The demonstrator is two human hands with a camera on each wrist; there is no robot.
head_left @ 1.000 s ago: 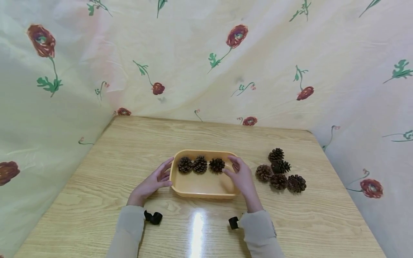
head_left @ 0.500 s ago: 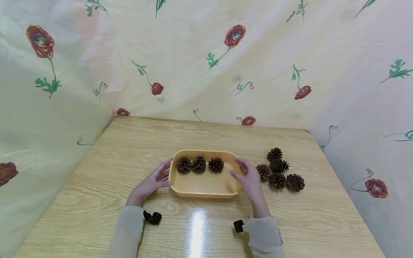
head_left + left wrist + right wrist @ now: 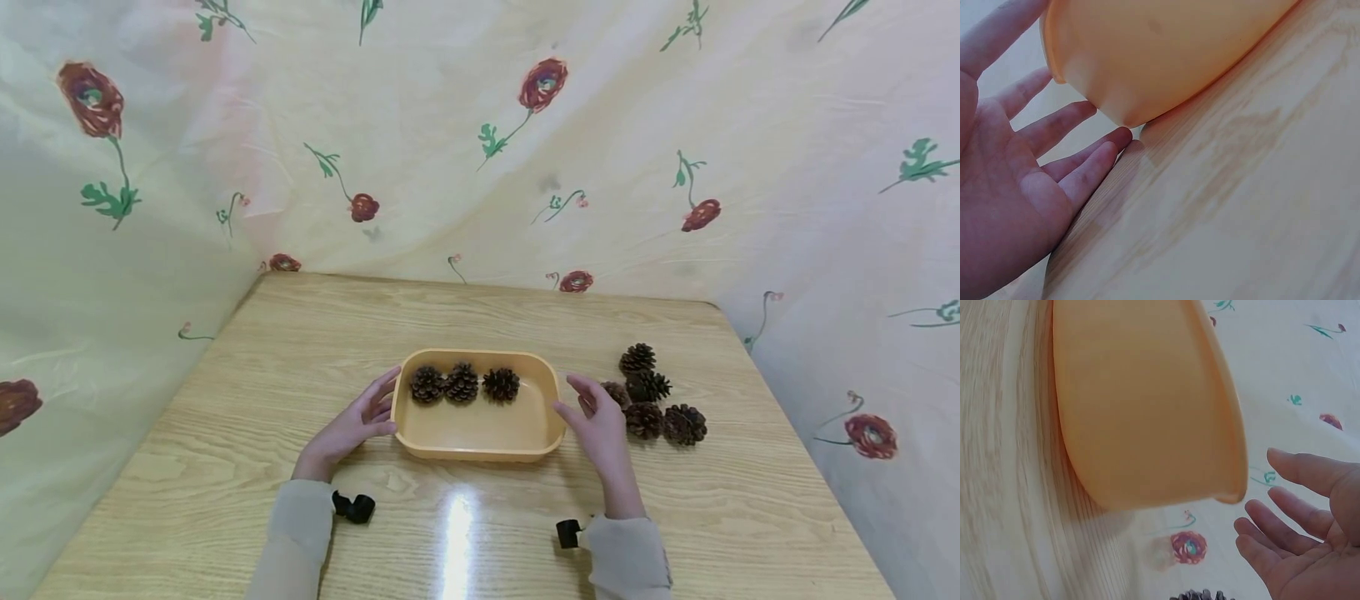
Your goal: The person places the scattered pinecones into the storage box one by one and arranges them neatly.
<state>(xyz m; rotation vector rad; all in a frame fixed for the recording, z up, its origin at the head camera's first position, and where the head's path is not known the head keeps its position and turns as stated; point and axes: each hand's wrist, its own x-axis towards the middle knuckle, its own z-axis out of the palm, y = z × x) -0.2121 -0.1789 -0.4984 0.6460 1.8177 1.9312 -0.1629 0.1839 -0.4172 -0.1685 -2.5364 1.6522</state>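
three cones (image 3: 462, 384) sit in the tray (image 3: 480, 433) on the table (image 3: 225, 433). your left hand (image 3: 352, 427) rests open against its side; your right hand (image 3: 600, 421), fingers apart, hovers beside loose cones (image 3: 660, 408).

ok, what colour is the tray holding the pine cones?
The tray is a pale orange-yellow; the head view shows it best.

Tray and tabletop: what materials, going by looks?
Tray: likely moulded plastic, matte orange, with smooth rounded corners and a thin rolled rim. Tabletop: wood-grain surface, possibly laminate or varnished wood; the glossy glare streak near the front edge shows a sealed finish.
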